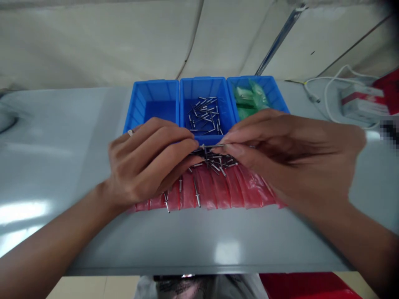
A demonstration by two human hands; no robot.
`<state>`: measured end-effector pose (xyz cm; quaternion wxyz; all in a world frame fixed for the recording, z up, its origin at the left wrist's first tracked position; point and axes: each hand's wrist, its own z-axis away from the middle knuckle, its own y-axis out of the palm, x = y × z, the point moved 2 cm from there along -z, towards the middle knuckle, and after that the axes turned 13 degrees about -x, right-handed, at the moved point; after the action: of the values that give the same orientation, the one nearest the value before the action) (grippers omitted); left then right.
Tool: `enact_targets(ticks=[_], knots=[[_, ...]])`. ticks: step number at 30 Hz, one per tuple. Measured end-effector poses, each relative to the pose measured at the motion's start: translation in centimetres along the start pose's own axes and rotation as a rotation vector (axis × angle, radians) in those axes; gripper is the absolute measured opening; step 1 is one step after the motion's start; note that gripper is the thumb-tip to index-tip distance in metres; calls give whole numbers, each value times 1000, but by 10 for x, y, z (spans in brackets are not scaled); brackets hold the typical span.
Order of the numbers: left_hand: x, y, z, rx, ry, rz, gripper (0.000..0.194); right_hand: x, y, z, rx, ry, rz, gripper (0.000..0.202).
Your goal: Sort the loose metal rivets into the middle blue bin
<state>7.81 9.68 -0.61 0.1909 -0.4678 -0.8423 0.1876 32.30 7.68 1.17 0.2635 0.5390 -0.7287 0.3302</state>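
My left hand (152, 160), with a ring on one finger, has its thumb and fingertips closed at one end of a thin metal blind rivet (213, 145). My right hand (289, 160) pinches the other end of that rivet between thumb and fingers. Right below the fingertips lies a pile of blind rivets (220, 168) on pink plastic bags (218, 195) laid in a row. A few single rivets (197, 193) lie on the bags nearer the front. My fingers partly hide the held rivet and the pile.
Behind the hands stand three blue bins side by side: a left bin (156, 89), a middle bin (183, 93) with loose rivets, and a right bin (277, 93) with green plastic bags (249, 97). A white cable (327, 89) and a box (364, 101) lie on the grey table (174, 245) at right.
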Motion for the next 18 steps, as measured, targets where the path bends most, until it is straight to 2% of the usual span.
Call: enact_targets(ticks=[3, 7, 12, 16, 18], knots=[[-1, 1, -1, -30, 10, 1, 23, -5, 3, 2, 13, 74, -89, 24], [-2, 0, -2, -7, -51, 16, 25, -12, 3, 6, 26, 222, -237, 29], [3, 1, 0, -35, 21, -1, 7, -15, 3, 6, 8, 261, -239, 31], [3, 1, -1, -110, 11, 4, 29, -15, 2, 2, -78, 285, -239, 32], [-2, -4, -4, -156, -148, 61, 45, -13, 2, -1, -69, 292, -232, 37]])
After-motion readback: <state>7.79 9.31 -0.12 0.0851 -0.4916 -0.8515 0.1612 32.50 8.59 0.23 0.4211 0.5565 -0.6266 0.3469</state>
